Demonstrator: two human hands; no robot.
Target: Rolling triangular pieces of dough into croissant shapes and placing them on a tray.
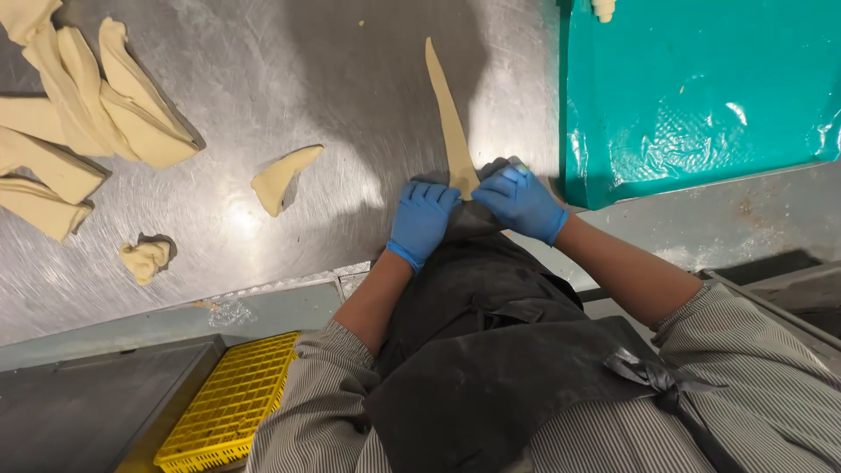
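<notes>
left hand + right hand: flat, open, pressing long dough strip | points to 12 o'clock | counter

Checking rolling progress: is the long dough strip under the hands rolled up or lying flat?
Mostly flat: the dough strip stretches out across the steel table, only its near end under both hands.

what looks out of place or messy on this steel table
A small crumpled dough scrap lies alone near the table's front edge, unlike the flat triangles stacked at far left. One triangle sits curled apart. Both gloved hands press the wide end of a long dough strip.
</notes>
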